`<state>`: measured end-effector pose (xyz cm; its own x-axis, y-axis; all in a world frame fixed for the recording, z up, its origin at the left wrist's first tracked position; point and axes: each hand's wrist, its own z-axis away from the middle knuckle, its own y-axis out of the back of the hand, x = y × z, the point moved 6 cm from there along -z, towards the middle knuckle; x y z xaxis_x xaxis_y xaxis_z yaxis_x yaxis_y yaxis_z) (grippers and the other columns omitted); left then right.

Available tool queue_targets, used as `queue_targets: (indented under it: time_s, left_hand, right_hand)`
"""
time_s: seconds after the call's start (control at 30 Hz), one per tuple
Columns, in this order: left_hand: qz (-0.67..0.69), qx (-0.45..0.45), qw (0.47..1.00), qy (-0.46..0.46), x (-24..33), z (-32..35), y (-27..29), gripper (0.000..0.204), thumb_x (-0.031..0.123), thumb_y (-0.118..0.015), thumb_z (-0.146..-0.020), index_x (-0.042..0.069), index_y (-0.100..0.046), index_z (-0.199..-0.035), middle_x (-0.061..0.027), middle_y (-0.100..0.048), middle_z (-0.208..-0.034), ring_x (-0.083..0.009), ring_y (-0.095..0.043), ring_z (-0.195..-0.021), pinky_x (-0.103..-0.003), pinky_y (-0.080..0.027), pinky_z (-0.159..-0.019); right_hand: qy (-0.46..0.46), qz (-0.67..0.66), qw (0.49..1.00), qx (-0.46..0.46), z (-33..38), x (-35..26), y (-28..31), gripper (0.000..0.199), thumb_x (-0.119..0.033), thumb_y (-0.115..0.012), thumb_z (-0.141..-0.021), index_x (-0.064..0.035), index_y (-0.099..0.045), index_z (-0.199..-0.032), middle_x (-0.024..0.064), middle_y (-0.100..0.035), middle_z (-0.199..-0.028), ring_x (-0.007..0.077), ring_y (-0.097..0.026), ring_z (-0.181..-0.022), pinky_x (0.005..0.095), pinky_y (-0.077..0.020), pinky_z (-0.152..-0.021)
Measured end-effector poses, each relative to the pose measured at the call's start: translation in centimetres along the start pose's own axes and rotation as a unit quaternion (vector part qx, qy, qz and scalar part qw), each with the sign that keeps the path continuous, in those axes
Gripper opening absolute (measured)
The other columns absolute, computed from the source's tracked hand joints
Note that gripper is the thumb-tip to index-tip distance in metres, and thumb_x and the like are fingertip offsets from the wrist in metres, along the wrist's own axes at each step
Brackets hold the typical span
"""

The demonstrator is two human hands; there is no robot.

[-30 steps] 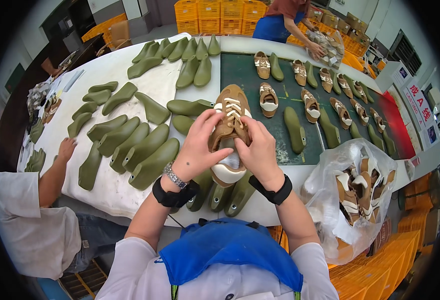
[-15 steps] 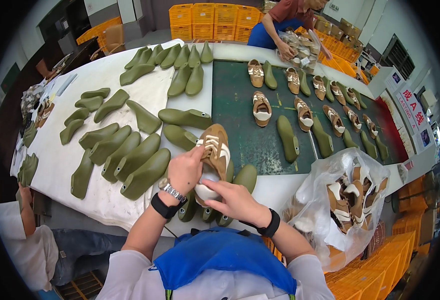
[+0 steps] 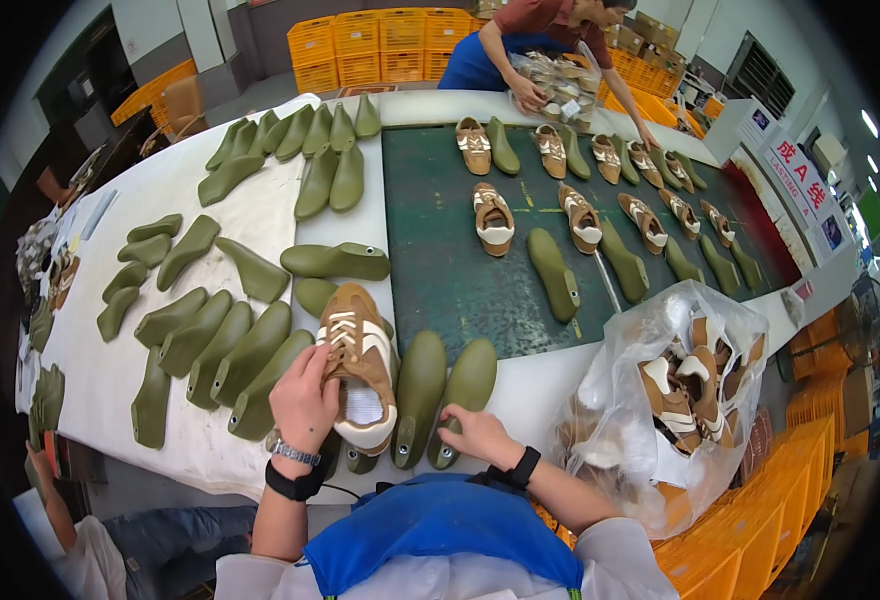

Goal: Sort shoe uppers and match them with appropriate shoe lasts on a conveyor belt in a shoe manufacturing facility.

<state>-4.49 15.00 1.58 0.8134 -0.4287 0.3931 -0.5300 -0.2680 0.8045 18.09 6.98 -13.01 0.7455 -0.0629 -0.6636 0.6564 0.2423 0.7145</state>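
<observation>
My left hand (image 3: 305,398) grips the side of a brown and white shoe upper (image 3: 360,365), held just above the near table edge. My right hand (image 3: 473,435) rests on the heel end of an olive green shoe last (image 3: 463,390) lying at the table's front. Another green last (image 3: 419,395) lies between the shoe upper and that last. More green lasts (image 3: 250,352) lie in a row to the left of my left hand.
A clear plastic bag (image 3: 675,390) of brown and white uppers sits at the right. A dark green mat (image 3: 460,250) holds uppers and lasts. Another person (image 3: 550,40) works at the far side, a third (image 3: 70,530) at lower left. Orange crates (image 3: 390,40) stand behind.
The shoe upper has come down from in front of me to the table edge. My right hand has let go of it and moved right onto a green last.
</observation>
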Motion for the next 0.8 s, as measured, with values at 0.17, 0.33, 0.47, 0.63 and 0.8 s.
queue_targets:
  time_s: [0.17, 0.33, 0.47, 0.63, 0.8]
  left_hand:
    - [-0.005, 0.010, 1.000, 0.025, -1.2, 0.3, 1.0, 0.043, 0.004, -0.059, -0.069, 0.009, -0.059, -0.111, -0.0117, -0.060, -0.110, -0.0306, -0.062, -0.085, -0.036, -0.051, -0.073]
    - [-0.006, 0.009, 0.999, 0.044, -1.8, -0.2, 0.9, 0.044, 0.002, -0.059, -0.071, 0.009, -0.058, -0.114, -0.0123, -0.059, -0.111, -0.0320, -0.061, -0.085, -0.037, -0.051, -0.072]
    - [-0.013, 0.008, 1.000, 0.027, -1.7, -1.7, 0.1, 0.045, 0.002, -0.060, -0.071, 0.008, -0.057, -0.115, -0.0125, -0.058, -0.112, -0.0318, -0.061, -0.088, -0.037, -0.051, -0.073]
    - [0.009, -0.006, 1.000, 0.000, -0.4, -3.9, -1.1, 0.044, 0.003, -0.059, -0.072, 0.008, -0.057, -0.116, -0.0130, -0.058, -0.113, -0.0322, -0.061, -0.091, -0.037, -0.051, -0.075]
    - [0.038, -0.022, 0.999, -0.016, 1.6, -4.4, -1.2, 0.047, 0.000, -0.056, -0.072, 0.006, -0.056, -0.118, -0.0162, -0.057, -0.115, -0.0347, -0.057, -0.100, -0.038, -0.048, -0.083]
  right_hand:
    - [0.056, 0.142, 0.978, 0.143, -8.5, 1.5, 5.3, 0.016, -0.023, -0.053, -0.077, -0.0124, -0.061, -0.086, 0.0169, -0.061, -0.063, 0.0346, -0.062, -0.060, 0.0457, -0.0500, -0.059]
    - [0.034, 0.186, 0.982, 0.022, -18.8, 4.2, 4.7, 0.029, -0.021, -0.048, -0.081, -0.0171, -0.055, -0.108, 0.0158, -0.065, -0.088, 0.0337, -0.063, -0.084, 0.0436, -0.0490, -0.073]
    - [0.015, 0.228, 0.973, 0.012, -21.9, 4.5, 3.2, 0.026, -0.019, -0.050, -0.080, -0.0157, -0.055, -0.106, 0.0142, -0.066, -0.088, 0.0310, -0.063, -0.086, 0.0429, -0.0489, -0.072]
    - [0.034, 0.201, 0.976, 0.081, -21.9, 4.2, 3.2, 0.020, -0.019, -0.051, -0.079, -0.0171, -0.058, -0.098, 0.0134, -0.066, -0.083, 0.0296, -0.064, -0.082, 0.0424, -0.0492, -0.070]
    - [0.009, 0.187, 0.977, 0.106, -22.1, 4.3, 3.1, 0.020, -0.018, -0.052, -0.079, -0.0200, -0.059, -0.097, 0.0131, -0.065, -0.084, 0.0294, -0.064, -0.083, 0.0410, -0.0492, -0.070]
